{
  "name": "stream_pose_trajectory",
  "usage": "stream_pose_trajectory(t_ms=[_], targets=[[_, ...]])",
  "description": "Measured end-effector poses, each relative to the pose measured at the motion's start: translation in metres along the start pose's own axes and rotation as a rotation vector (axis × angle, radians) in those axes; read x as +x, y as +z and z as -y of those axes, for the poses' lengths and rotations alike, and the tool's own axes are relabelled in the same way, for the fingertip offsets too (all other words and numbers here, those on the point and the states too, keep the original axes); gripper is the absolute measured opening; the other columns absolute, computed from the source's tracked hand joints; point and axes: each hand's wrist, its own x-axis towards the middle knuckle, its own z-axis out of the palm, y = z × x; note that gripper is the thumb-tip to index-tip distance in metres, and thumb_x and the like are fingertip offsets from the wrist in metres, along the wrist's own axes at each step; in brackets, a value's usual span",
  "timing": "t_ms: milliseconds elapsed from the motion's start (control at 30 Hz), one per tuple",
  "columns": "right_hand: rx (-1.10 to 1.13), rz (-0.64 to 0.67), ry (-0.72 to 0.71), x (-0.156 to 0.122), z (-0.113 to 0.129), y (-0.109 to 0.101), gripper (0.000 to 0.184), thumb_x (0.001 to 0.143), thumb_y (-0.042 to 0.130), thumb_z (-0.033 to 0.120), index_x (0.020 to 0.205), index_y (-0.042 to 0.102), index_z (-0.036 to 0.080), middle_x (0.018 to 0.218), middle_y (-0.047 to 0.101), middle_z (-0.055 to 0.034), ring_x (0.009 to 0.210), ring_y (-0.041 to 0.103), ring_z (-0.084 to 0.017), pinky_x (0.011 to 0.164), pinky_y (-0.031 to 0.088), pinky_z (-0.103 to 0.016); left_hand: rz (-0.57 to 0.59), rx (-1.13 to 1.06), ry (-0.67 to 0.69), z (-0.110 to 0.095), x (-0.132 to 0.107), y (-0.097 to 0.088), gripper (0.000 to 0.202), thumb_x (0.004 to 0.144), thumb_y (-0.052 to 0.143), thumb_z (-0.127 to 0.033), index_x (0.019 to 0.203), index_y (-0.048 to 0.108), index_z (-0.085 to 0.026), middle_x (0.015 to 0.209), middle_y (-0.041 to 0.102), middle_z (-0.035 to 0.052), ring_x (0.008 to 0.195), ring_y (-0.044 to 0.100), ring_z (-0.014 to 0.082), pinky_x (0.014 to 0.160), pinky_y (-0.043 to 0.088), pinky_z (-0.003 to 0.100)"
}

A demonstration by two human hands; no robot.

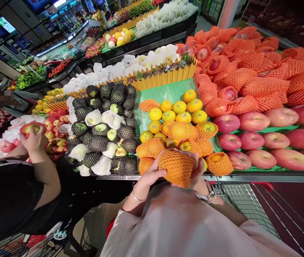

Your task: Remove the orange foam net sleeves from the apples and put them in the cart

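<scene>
Left grip [150, 175], right grip [198, 174] cupped, facing inward.

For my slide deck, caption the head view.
Both hands hold a bulging orange foam net near loose orange fruit and apples.

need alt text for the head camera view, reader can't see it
A person's left hand and right hand hold a fruit in an orange foam net before a market display. Beyond it lie loose oranges, with dark-netted fruit to the left and red apples to the right.
</scene>
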Motion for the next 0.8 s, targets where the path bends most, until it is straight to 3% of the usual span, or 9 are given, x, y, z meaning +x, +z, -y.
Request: stream_pose_trajectory(t_ms=[100,167,233,367,467,567,633,700,800], targets=[[-0.105,-0.006,-0.125,0.005,0.012,0.0,0.106,0.07,0.084,0.041,0.153,0.02,0.032,0.155,0.035,-0.0124,0.146,0.034,-0.036,0.12,0.033,-0.056,-0.219,-0.056,-0.015,0.003,0.004,-0.013,0.079,0.055,0.084,-0.054,0.124,0.06,-0.022,0.123,0.065,0.0109,0.118,0.06,0.0299,0.099,0.049,0.039],[-0.174,-0.012,-0.169,0.005,0.014,-0.005,0.104,0.081,0.076,0.035,0.158,0.005,0.032,0.162,0.023,-0.0122,0.151,0.023,-0.032,0.122,0.027,-0.057,-0.334,-0.011,0.099,-0.007,0.013,-0.03,0.071,0.063,0.078,-0.051,0.125,0.057,-0.022,0.12,0.066,0.01,0.115,0.061,0.0275,0.099,0.049,0.039],[-0.165,-0.032,-0.164,0.003,0.009,-0.011,0.099,0.088,0.069,0.029,0.159,-0.001,0.033,0.164,0.017,-0.0123,0.153,0.02,-0.03,0.123,0.023,-0.059,-0.409,0.149,0.285,-0.029,0.03,-0.054,0.063,0.07,0.072,-0.049,0.124,0.054,-0.022,0.122,0.063,0.0096,0.117,0.06,0.0258,0.101,0.049,0.039],[-0.048,-0.226,-0.056,-0.005,-0.007,-0.021,0.078,0.093,0.06,0.024,0.157,0.016,0.035,0.16,0.023,-0.0134,0.141,0.043,-0.028,0.116,0.038,-0.055,-0.553,0.746,0.512,-0.084,0.091,-0.107,0.063,0.071,0.075,-0.038,0.124,0.048,-0.019,0.128,0.057,0.0111,0.119,0.057,0.0251,0.108,0.044,0.039],[0.013,-0.436,-0.018,-0.011,-0.011,-0.027,0.07,0.091,0.062,0.025,0.152,0.029,0.035,0.155,0.028,-0.0138,0.129,0.055,-0.026,0.104,0.053,-0.049,-0.606,1.164,0.453,-0.105,0.139,-0.129,0.063,0.073,0.073,-0.029,0.128,0.046,-0.013,0.13,0.055,0.0155,0.122,0.055,0.0264,0.109,0.043,0.038],[0.066,-0.587,-0.053,-0.018,-0.009,-0.032,0.058,0.089,0.064,0.025,0.142,0.042,0.034,0.147,0.038,-0.0128,0.112,0.064,-0.023,0.088,0.061,-0.043,-0.576,1.637,0.261,-0.105,0.167,-0.132,0.067,0.076,0.072,-0.029,0.135,0.044,-0.014,0.135,0.05,0.0178,0.124,0.053,0.0312,0.104,0.046,0.04],[0.055,-0.682,-0.089,-0.023,-0.008,-0.035,0.049,0.088,0.064,0.024,0.134,0.05,0.032,0.136,0.047,-0.0117,0.096,0.066,-0.019,0.078,0.062,-0.039,-0.465,1.899,0.13,-0.099,0.174,-0.13,0.069,0.077,0.071,-0.031,0.139,0.043,-0.017,0.139,0.047,0.018,0.126,0.05,0.0347,0.101,0.047,0.042],[0.027,-0.746,-0.099,-0.027,-0.009,-0.037,0.042,0.088,0.065,0.025,0.127,0.053,0.029,0.122,0.053,-0.0102,0.087,0.065,-0.017,0.071,0.061,-0.036,-0.316,2.041,0.027,-0.095,0.175,-0.128,0.072,0.077,0.071,-0.032,0.141,0.042,-0.019,0.14,0.046,0.0175,0.126,0.05,0.0361,0.1,0.046,0.043],[0.009,-0.782,-0.062,-0.032,-0.013,-0.035,0.037,0.088,0.065,0.027,0.123,0.055,0.027,0.109,0.057,-0.0084,0.085,0.064,-0.019,0.069,0.06,-0.037,-0.168,2.07,-0.06,-0.097,0.177,-0.13,0.076,0.076,0.072,-0.034,0.144,0.04,-0.019,0.138,0.049,0.0172,0.122,0.054,0.0356,0.098,0.047,0.042]])
